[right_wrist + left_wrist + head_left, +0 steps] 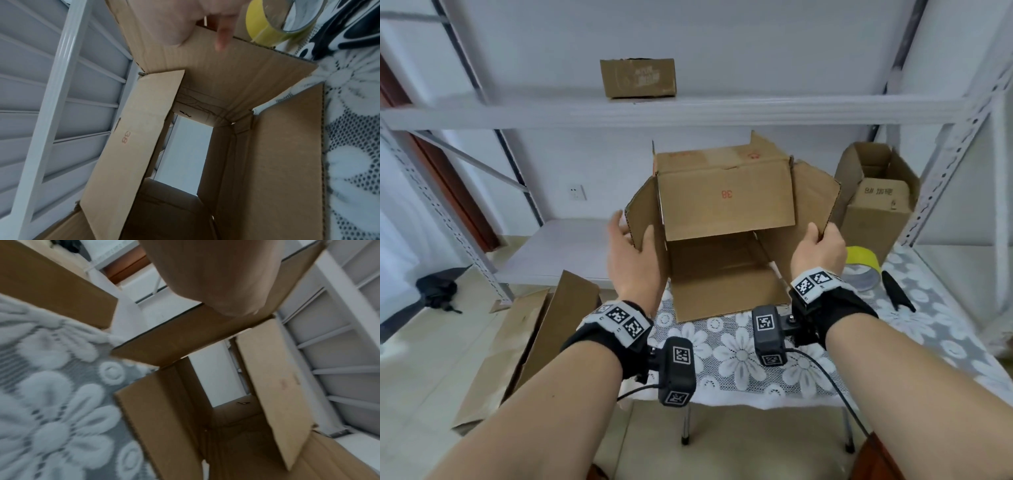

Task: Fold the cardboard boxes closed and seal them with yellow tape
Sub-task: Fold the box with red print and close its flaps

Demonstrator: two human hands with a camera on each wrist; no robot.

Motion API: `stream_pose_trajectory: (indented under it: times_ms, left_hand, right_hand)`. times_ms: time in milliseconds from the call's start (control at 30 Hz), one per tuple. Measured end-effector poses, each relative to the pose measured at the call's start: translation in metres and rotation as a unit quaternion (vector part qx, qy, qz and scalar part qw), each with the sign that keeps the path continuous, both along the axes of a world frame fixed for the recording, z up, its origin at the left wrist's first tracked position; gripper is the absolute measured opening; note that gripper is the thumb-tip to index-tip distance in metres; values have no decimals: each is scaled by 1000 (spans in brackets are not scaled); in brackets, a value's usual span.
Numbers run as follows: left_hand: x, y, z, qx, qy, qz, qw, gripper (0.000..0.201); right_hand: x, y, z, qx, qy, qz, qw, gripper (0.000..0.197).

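Head view: a brown cardboard box [726, 205] lies on its side on the lace-covered table [739, 356], its open mouth facing the person, all four flaps spread. The top flap hangs down at 12 o'clock with a red "38" printed upside down; the bottom flap lies flat on the cloth at 6 o'clock. The left hand [633, 260] grips the left side flap at 9 o'clock, thumb inside and fingers behind. The right hand [818, 250] pinches the edge of the right side flap at 3 o'clock. A roll of yellow tape [861, 267] sits just beside the right wrist, at 3 o'clock from the box, with a black tool [897, 291] beyond it. A second open box [876, 205] stands at 2 o'clock.

Left wrist view: blurred; the left thumb [218, 280] presses on the flap's corrugated edge.

Right wrist view: the box is open straight through, white wall showing at its far end. Right-hand fingers [223, 35] curl over the flap, the tape roll [273, 27] just behind.
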State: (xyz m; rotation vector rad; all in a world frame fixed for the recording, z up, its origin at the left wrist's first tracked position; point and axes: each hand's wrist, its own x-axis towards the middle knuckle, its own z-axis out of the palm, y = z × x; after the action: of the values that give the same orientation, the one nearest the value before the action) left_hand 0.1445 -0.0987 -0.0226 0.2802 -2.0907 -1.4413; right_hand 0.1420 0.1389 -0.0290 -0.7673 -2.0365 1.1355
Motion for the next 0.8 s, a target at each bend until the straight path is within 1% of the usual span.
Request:
stream_pose_trajectory:
  times_ms: [67,133,167,200,267,300,333,367,400,467,500,533,567,600,667,733,800]
  left_hand:
    - [-1,1,15,-41,33,10,999,60]
    - [-4,-1,27,-144,76,26,986,69]
    - [-5,-2,31,-214,102,37,971,73]
    - [-7,-2,35,-287,126,47,948,77]
    - [-13,1,42,-410,162,69,895,81]
    - [-14,5,47,-456,161,74,872,82]
    - [-13,8,53,-488,146,69,858,82]
    - [-11,11,59,-500,121,57,855,84]
    - [-8,14,64,-491,77,36,867,87]
    - [-3,18,73,-433,-32,-1,901,92]
    - [-3,18,75,-410,-68,-8,909,90]
    - [-4,16,76,-402,-82,-8,912,84]
    - [-6,14,75,-409,-85,-6,909,73]
    - [-6,11,74,-431,-82,0,898,60]
    - [-5,5,72,-504,-72,20,860,41]
    - [-5,0,72,-570,-61,41,818,35]
    - [-6,0,76,-620,-59,44,781,36]
  right_hand:
    - [-1,0,5,-11,12,-17,1000,28]
    - [-3,1,13,-35,39,-29,998,41]
    - [-3,1,18,-35,53,-35,997,47]
    - [-4,1,22,-25,69,-39,997,52]
    - [-6,-1,29,6,94,-42,995,59]
    - [-7,-3,32,24,99,-40,994,62]
    - [-8,-6,35,43,103,-35,993,65]
    - [-7,-8,36,64,104,-27,992,68]
    - [-7,-10,37,84,104,-18,991,70]
    - [-4,-16,39,116,98,-6,988,72]
    - [-3,-17,38,136,93,-4,986,72]
    - [-2,-19,38,163,88,-1,983,72]
    - [-1,-20,38,196,83,5,977,73]
    - [-1,-21,38,230,76,15,970,73]
    - [-3,-22,39,300,60,51,951,70]
    - [-6,-25,41,373,34,98,922,64]
    - [-8,-30,45,421,-24,134,897,58]
